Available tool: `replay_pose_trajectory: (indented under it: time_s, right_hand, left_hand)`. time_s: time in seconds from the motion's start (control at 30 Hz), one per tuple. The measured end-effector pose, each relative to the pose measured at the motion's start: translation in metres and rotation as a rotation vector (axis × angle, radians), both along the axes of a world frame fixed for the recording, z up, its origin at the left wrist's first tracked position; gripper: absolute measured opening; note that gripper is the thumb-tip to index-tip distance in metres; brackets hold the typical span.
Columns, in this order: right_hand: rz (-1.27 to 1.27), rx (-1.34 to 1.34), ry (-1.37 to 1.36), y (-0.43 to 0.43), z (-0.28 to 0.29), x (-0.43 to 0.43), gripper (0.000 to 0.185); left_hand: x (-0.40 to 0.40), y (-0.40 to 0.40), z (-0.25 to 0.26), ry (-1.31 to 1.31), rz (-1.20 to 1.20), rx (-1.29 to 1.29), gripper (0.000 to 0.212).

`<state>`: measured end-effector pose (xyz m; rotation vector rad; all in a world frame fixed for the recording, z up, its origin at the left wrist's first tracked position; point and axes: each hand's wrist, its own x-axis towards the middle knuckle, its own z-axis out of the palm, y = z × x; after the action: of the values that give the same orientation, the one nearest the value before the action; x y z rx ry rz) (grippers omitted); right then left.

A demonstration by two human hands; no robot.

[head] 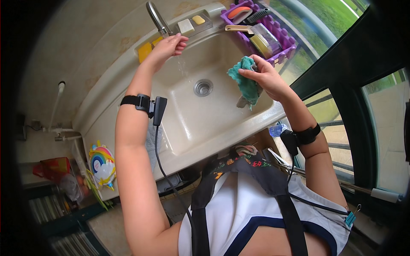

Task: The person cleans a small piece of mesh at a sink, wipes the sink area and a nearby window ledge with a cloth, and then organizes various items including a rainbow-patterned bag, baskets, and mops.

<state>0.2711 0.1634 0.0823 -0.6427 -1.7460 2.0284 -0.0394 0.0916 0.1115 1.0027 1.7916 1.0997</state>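
My left hand [171, 46] is under the curved metal faucet [157, 17]. Its fingers are loosely curled, and I see nothing in them. Below it a thin stream of water [182, 68] falls into the cream-coloured sink [179, 112]. Over the right side of the basin, my right hand [266, 75] pinches a crumpled green cloth [246, 80] with a greyish underside. The cloth hangs above the basin without visibly touching it. The round metal drain [203, 87] shows between my two hands.
On the back ledge, a clear dish [205, 24] carries a white soap bar [185, 27] and a yellow one [198, 20]. A yellow sponge [145, 52] sits left of the faucet. At right, a purple basket [280, 59] holds brushes. A rainbow-decorated item [102, 164] lies at left.
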Motion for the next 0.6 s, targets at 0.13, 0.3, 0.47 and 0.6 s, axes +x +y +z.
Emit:
replay_pose_trajectory:
  time_s: [0.13,0.3,0.47,0.6]
  right_hand:
    - [0.024,-0.024,0.006,-0.002,-0.001,-0.007,0.016]
    - [0.048,-0.002,0.001,-0.003,-0.001,-0.015,0.017]
    - [0.053,-0.022,-0.009,-0.003,-0.001,-0.018,0.017]
    - [0.049,-0.004,0.015,-0.004,-0.003,-0.022,0.019]
  left_hand:
    - [0.015,0.012,0.009,0.197,-0.100,-0.017,0.040]
    - [0.006,0.019,0.005,0.243,-0.051,-0.112,0.039]
    - [0.005,0.014,-0.005,-0.094,0.154,0.074,0.035]
    - [-0.004,0.013,-0.007,-0.223,0.172,0.099,0.027]
